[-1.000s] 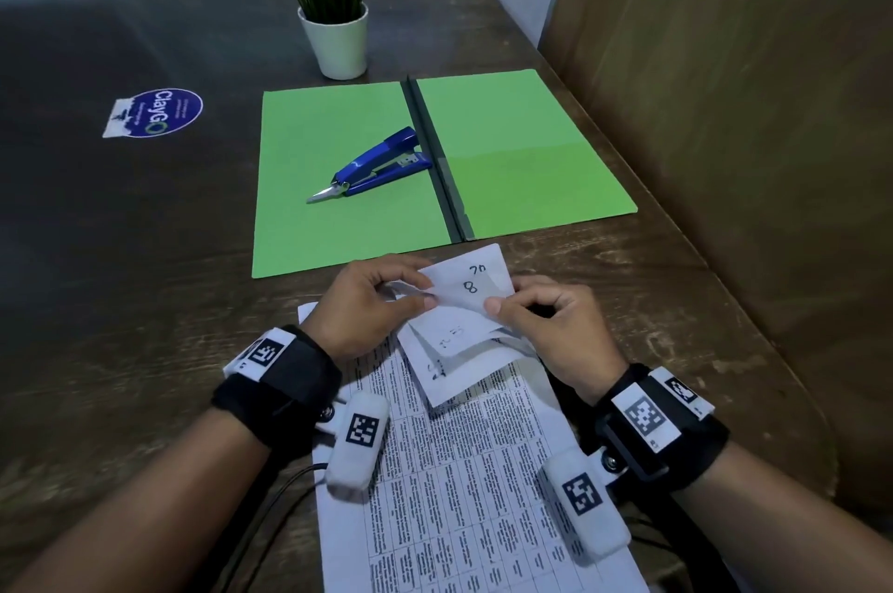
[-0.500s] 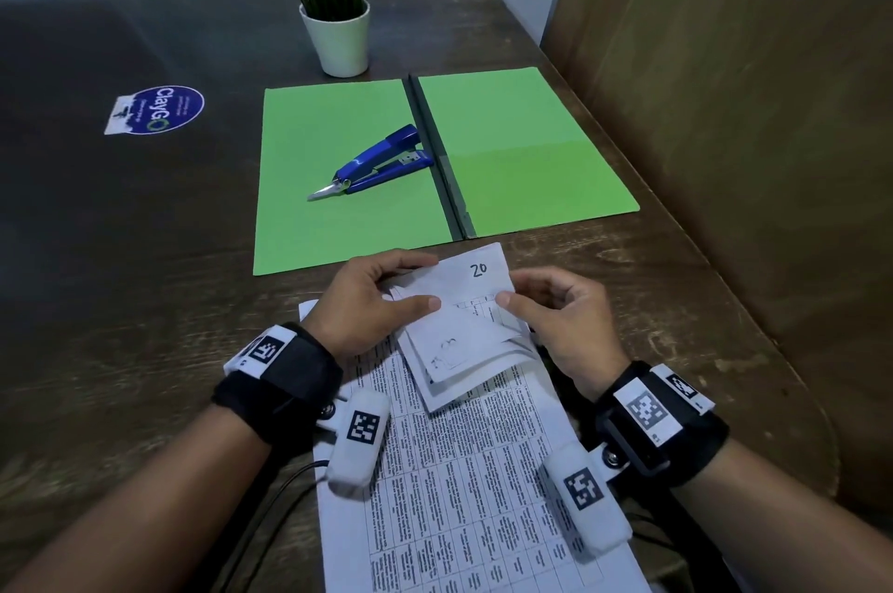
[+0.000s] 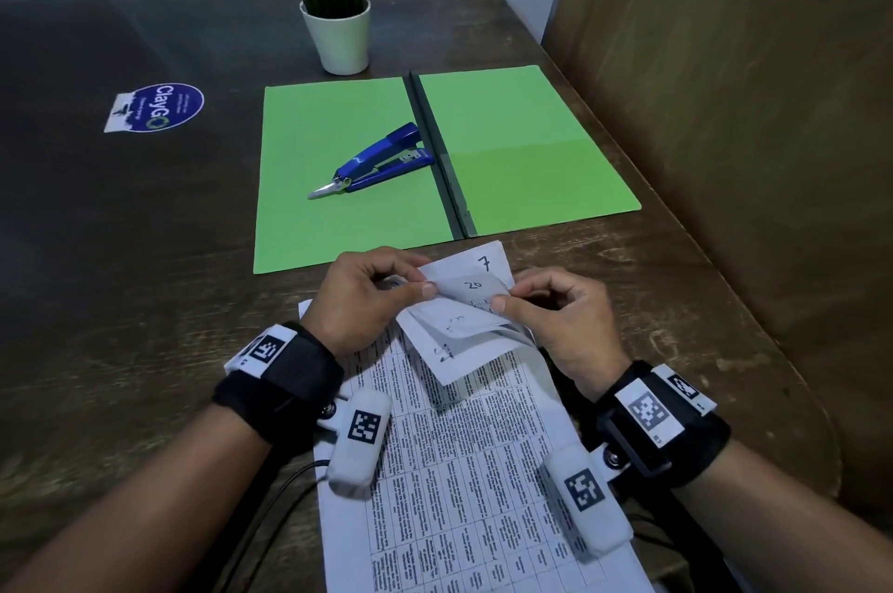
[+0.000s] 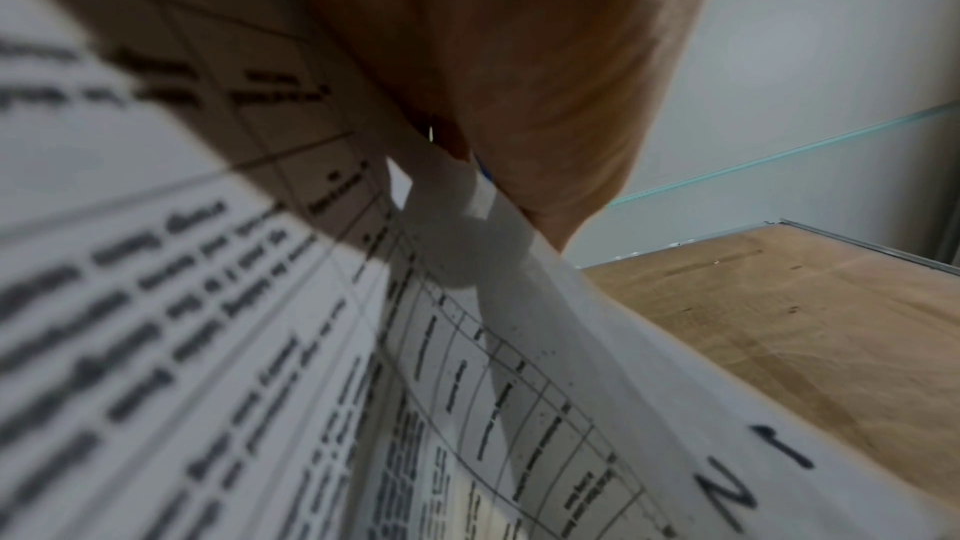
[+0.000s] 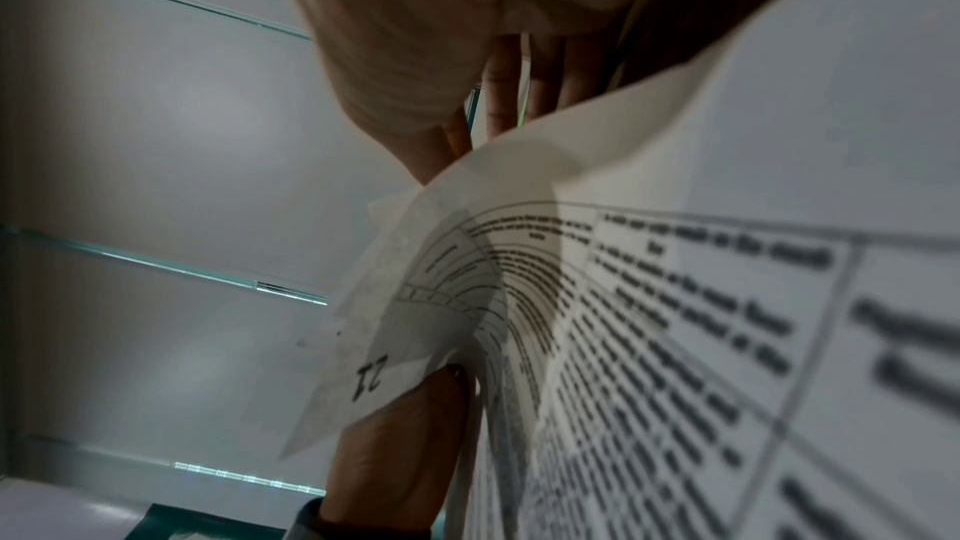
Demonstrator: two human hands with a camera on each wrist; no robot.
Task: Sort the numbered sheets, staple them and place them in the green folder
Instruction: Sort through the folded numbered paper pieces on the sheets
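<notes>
A stack of white numbered sheets (image 3: pixel 464 447) printed with tables lies at the table's near edge. Their top corners are peeled back; one corner reads 20 (image 3: pixel 472 285), and the flat sheet behind it reads 7 (image 3: pixel 484 263). My left hand (image 3: pixel 372 297) pinches the folded-back corners on the left. My right hand (image 3: pixel 551 312) pinches the corner marked 20 between thumb and forefinger. The wrist views show curled sheets (image 4: pixel 467 343) (image 5: pixel 623 302) up close, one corner marked 21 (image 5: pixel 371 378). The green folder (image 3: pixel 338 177) lies spread wide beyond the sheets, with a blue stapler (image 3: pixel 377 160) on its left half.
A potted plant (image 3: pixel 336 7) in a white pot stands behind the folder. A blue oval sticker (image 3: pixel 157 106) is on the dark table (image 3: pixel 121 254) at the left. A brown wall panel (image 3: pixel 749 109) rises along the right edge.
The sheet marked 8 was folded back, then the one marked 20 was peeled toward me, baring a sheet marked 7. Both hands stayed at the stack's top corners.
</notes>
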